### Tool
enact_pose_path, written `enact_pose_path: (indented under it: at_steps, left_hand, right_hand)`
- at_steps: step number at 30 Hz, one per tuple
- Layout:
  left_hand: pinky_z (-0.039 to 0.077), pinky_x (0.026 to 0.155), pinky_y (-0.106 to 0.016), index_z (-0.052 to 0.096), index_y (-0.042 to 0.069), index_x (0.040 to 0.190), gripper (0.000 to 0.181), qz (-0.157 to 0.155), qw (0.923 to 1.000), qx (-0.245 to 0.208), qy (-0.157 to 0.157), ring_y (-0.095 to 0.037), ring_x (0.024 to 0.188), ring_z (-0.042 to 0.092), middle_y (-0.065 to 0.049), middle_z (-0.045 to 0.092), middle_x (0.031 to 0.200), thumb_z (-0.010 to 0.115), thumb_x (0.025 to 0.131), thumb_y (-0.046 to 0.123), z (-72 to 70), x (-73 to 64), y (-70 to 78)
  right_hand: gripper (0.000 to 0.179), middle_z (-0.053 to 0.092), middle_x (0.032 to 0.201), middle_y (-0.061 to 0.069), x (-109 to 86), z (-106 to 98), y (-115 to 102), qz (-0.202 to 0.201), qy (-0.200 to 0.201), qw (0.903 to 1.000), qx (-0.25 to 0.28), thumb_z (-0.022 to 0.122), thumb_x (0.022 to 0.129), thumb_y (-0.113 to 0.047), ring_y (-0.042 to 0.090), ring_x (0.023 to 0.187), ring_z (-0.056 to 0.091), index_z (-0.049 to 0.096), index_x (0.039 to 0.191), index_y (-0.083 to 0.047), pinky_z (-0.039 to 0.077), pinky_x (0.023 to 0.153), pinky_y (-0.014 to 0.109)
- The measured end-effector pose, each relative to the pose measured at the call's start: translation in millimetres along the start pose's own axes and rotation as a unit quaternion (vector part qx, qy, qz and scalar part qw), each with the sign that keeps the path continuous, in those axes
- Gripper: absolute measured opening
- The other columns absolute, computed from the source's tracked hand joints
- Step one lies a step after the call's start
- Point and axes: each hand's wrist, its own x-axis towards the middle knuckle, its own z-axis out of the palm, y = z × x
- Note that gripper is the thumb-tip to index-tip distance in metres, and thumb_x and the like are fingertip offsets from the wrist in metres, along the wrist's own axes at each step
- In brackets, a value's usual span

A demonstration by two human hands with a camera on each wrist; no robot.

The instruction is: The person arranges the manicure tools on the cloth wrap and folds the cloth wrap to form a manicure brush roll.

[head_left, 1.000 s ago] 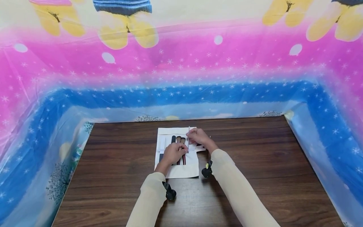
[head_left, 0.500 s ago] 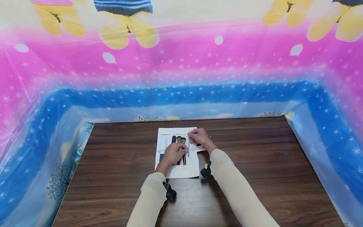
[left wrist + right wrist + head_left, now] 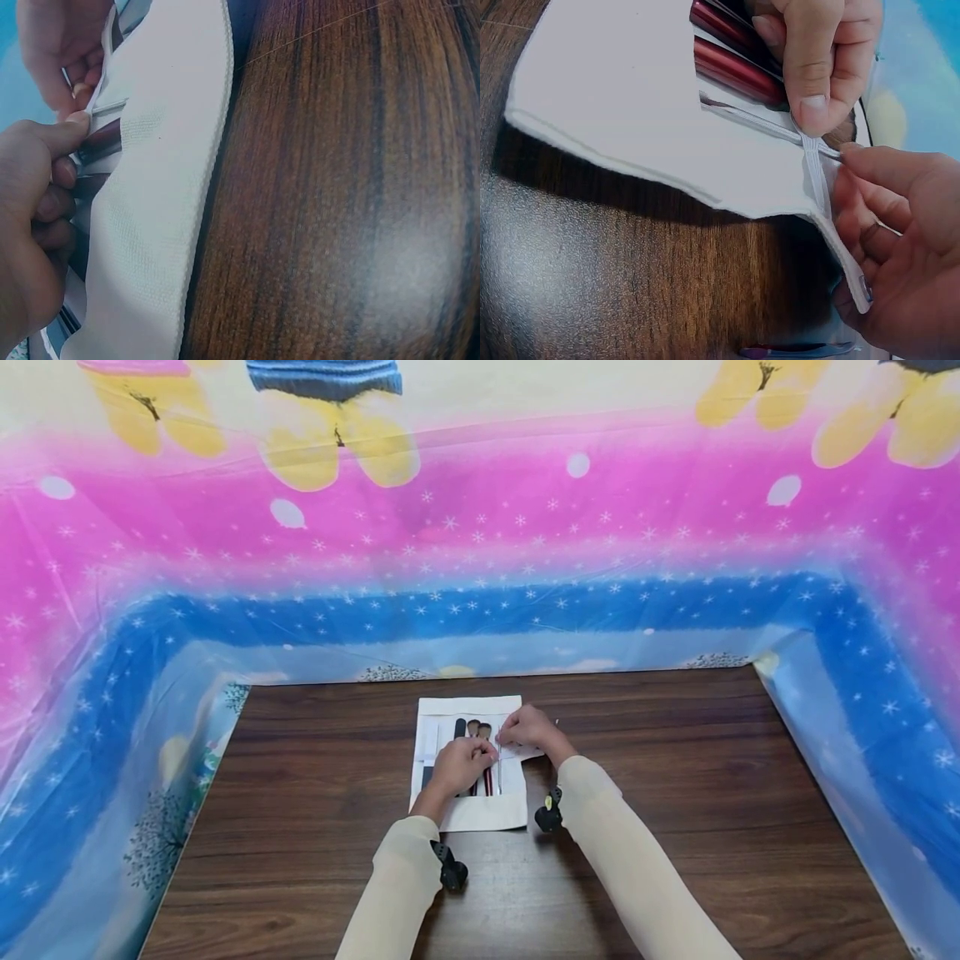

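A white fabric brush case (image 3: 472, 814) lies unfolded on the table, with two makeup brushes (image 3: 484, 731) in it; their red handles (image 3: 735, 67) run into the lower pocket. My left hand (image 3: 461, 766) pinches the case's white elastic band (image 3: 814, 165) beside the brushes. Under that band passes a thin silvery rod-like tool (image 3: 754, 122), its low end at the pocket's opening. With thumb and fingertips, my right hand (image 3: 527, 728) pinches the tool's upper end. The tool's exact kind is hidden by the fingers and fabric.
A black flat strip (image 3: 460, 727) stands in the case left of the brushes. On the brown wooden table (image 3: 712, 793), a slim dark-red and grey item (image 3: 799, 350) lies right of the case. A printed cloth (image 3: 480, 610) rises behind the table.
My right hand has drawn the thin tool down toward the lower pocket, sliding it under the elastic band. My left hand has stayed in place on the band.
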Motion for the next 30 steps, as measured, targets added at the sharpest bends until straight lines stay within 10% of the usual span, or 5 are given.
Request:
enact_pose_path:
  at_steps: [8, 18, 30]
  left_hand:
    - [0.034, 0.053, -0.026, 0.077, 0.017, 0.096, 0.015, -0.002, 1.0, 0.004, 0.004, -0.01, 0.045, 0.036, 0.007, 0.043, 0.051, 0.063, 0.1, 0.019, 1.7, -1.2, 0.4]
    - [0.035, 0.054, -0.027, 0.078, 0.018, 0.099, 0.014, -0.009, 0.9992, 0.036, 0.013, -0.011, 0.05, 0.041, 0.007, 0.047, 0.055, 0.067, 0.099, 0.026, 2.9, -1.4, 5.2]
    - [0.037, 0.053, -0.03, 0.077, 0.02, 0.105, 0.016, -0.02, 0.9966, 0.08, 0.006, -0.014, 0.052, 0.047, 0.004, 0.053, 0.06, 0.066, 0.099, 0.031, 0.5, -5.2, 22.5]
  right_hand:
    - [0.024, 0.055, 0.059, -0.005, -3.7, -2, 2, -0.023, -0.011, 0.9992, -0.031, 0.07, 0.093, -0.019, 0.01, 0.055, 0.036, 0.074, 0.076, -0.004, 0.033, 0.057, 0.024]
    - [0.021, 0.073, 0.098, 0.015, -22.4, -39, 22, 0.001, 0.157, 0.9876, -0.004, 0.06, 0.101, -0.019, 0.022, 0.085, 0.068, 0.073, 0.102, -0.002, 0.05, 0.074, 0.031]
    - [0.035, 0.064, 0.06, 0.003, -33.3, -44, 32, 0.118, 0.098, 0.9844, -0.086, 0.066, 0.097, -0.021, 0.018, 0.059, 0.061, 0.064, 0.065, -0.007, 0.044, 0.062, 0.029]
